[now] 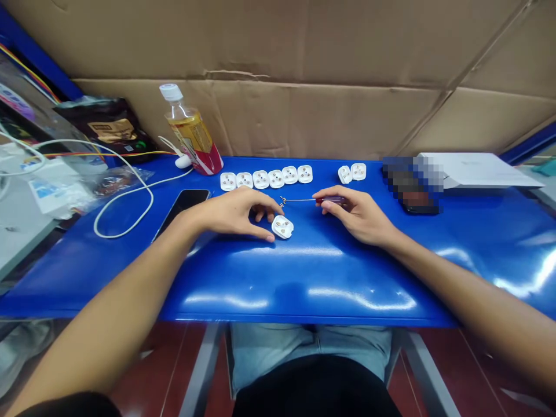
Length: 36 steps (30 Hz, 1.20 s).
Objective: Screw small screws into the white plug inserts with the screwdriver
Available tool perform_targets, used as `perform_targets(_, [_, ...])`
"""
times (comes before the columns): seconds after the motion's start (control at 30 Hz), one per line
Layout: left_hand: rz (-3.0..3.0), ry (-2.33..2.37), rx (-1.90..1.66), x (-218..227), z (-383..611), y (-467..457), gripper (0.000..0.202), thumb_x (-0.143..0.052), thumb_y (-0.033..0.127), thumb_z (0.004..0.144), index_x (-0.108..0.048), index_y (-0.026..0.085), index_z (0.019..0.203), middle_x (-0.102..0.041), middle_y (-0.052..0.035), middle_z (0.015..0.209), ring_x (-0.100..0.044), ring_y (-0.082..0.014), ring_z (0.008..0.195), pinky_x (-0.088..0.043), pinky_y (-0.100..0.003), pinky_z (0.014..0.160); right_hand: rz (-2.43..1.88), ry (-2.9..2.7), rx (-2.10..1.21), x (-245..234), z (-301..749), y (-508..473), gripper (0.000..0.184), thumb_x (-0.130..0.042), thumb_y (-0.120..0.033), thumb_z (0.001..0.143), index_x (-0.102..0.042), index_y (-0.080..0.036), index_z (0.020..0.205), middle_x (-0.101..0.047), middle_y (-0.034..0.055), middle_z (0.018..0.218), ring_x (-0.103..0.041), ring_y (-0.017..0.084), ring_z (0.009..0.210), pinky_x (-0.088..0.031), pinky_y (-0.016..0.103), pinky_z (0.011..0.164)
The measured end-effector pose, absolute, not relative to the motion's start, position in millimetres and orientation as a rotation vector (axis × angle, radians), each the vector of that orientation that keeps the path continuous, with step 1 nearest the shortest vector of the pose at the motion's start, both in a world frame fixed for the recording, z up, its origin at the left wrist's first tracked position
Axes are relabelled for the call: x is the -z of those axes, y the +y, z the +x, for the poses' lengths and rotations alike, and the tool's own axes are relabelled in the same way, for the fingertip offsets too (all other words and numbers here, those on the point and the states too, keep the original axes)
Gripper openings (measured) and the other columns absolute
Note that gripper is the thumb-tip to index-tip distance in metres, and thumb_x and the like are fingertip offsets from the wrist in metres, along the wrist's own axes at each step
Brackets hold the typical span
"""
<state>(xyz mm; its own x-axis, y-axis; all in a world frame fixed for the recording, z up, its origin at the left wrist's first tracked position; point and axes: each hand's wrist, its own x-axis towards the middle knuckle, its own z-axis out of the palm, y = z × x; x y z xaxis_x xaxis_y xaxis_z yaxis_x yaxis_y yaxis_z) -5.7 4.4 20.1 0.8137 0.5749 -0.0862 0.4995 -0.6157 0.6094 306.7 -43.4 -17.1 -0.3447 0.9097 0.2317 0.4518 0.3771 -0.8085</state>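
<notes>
My left hand [237,212] rests on the blue table [304,278], thumb and fingers pinching a white plug part [282,226] that lies on the surface. My right hand [358,215] is closed on a screwdriver with a dark red handle [330,200]. Its thin metal shaft points left, and a small screw sits at its tip [282,201], just above the plug part. A row of several white plug parts [266,178] lies behind my hands. Two more plug parts [352,172] lie to the right of that row.
A black phone [181,207] lies left of my left hand. A drink bottle [192,132] stands at the back left beside a white cable [125,205] and dark bags. A white flat box [478,169] and a blurred dark object [412,184] sit at the back right. Cardboard lines the wall.
</notes>
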Motion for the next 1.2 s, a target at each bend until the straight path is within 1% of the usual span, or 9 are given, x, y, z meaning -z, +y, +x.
perform_targets(0.27, [2.361,0.778,-0.156,-20.7,-5.2,3.8,0.056,-0.085,0.060,0.080,-0.080,0.020,0.120,-0.076,-0.0055,0.095,-0.065,-0.0176,0.082,-0.047,-0.025,0.072,-1.178,-2.030,-0.790,15.6,304.7,-45.0,0.032,-0.062,-0.048,0.104,-0.076,-0.026,0.123,-0.079,0.0059,0.121,-0.073,0.026,0.109,-0.055,0.042,0.097])
perform_targets(0.43, [2.364,0.773,-0.215,-15.7,0.0,0.9,0.050,-0.082,0.059,0.084,-0.081,0.019,0.114,-0.075,-0.0045,0.091,-0.065,-0.0169,0.080,-0.045,-0.025,0.069,-1.173,-2.036,-0.785,16.7,305.1,-44.4,0.032,-0.062,-0.048,0.104,-0.076,-0.027,0.124,-0.079,0.0057,0.120,-0.074,0.027,0.107,-0.056,0.043,0.095])
perform_targets(0.53, [2.373,0.789,-0.282,-9.7,3.8,0.0,0.047,-0.080,0.059,0.086,-0.081,0.018,0.108,-0.074,-0.0038,0.087,-0.064,-0.0161,0.077,-0.045,-0.025,0.067,-1.164,-1.994,-0.790,17.9,305.8,-44.3,0.031,-0.063,-0.048,0.103,-0.076,-0.027,0.123,-0.079,0.0054,0.118,-0.075,0.025,0.100,-0.058,0.041,0.092])
perform_targets(0.73, [2.381,0.828,-0.435,-0.8,11.3,-1.8,0.046,-0.083,0.061,0.082,-0.079,0.017,0.093,-0.072,-0.0025,0.080,-0.062,-0.0148,0.071,-0.044,-0.026,0.064,-1.081,-1.883,-0.770,15.1,305.3,-47.8,0.025,-0.069,-0.042,0.101,-0.077,-0.028,0.120,-0.080,0.0039,0.113,-0.076,0.022,0.099,-0.061,0.039,0.092])
perform_targets(0.83, [2.322,0.958,-0.591,-1.5,12.0,-0.6,0.044,-0.087,0.058,0.078,-0.082,0.017,0.094,-0.071,-0.0021,0.079,-0.060,-0.0137,0.069,-0.043,-0.025,0.061,-1.039,-1.837,-0.723,11.1,305.2,-50.8,0.021,-0.071,-0.037,0.100,-0.078,-0.029,0.118,-0.082,0.0031,0.108,-0.077,0.021,0.095,-0.063,0.037,0.089])
perform_targets(0.9, [2.259,1.012,-0.746,-2.3,11.5,1.0,0.042,-0.088,0.054,0.080,-0.083,0.017,0.099,-0.074,-0.0032,0.083,-0.058,-0.0125,0.067,-0.044,-0.025,0.062,-1.007,-1.822,-0.695,8.6,305.4,-52.8,0.019,-0.071,-0.035,0.100,-0.078,-0.029,0.117,-0.082,0.0029,0.105,-0.077,0.020,0.093,-0.064,0.036,0.088])
perform_targets(1.0, [2.099,0.918,-0.870,-2.9,10.9,2.6,0.046,-0.086,0.047,0.084,-0.082,0.018,0.119,-0.080,-0.0080,0.106,-0.063,-0.0131,0.074,-0.052,-0.027,0.070,-0.958,-1.822,-0.655,6.3,305.6,-55.3,0.018,-0.072,-0.031,0.100,-0.078,-0.029,0.117,-0.082,0.0028,0.104,-0.077,0.020,0.095,-0.064,0.035,0.087])
perform_targets(1.07, [1.983,0.845,-0.873,-3.4,11.3,2.0,0.051,-0.087,0.044,0.084,-0.080,0.018,0.127,-0.080,-0.0109,0.116,-0.071,-0.0174,0.085,-0.058,-0.030,0.079,-0.929,-1.827,-0.635,5.6,305.6,-56.6,0.018,-0.072,-0.030,0.100,-0.078,-0.029,0.117,-0.082,0.0026,0.104,-0.077,0.019,0.095,-0.064,0.034,0.087])
perform_targets(1.2, [1.897,0.825,-0.869,-6.5,14.3,-2.0,0.048,-0.088,0.048,0.083,-0.083,0.016,0.118,-0.083,-0.0127,0.108,-0.079,-0.0280,0.101,-0.064,-0.038,0.090,-0.888,-1.835,-0.642,5.1,305.5,-58.1,0.019,-0.072,-0.029,0.101,-0.078,-0.029,0.118,-0.082,0.0029,0.105,-0.077,0.019,0.095,-0.065,0.034,0.087])
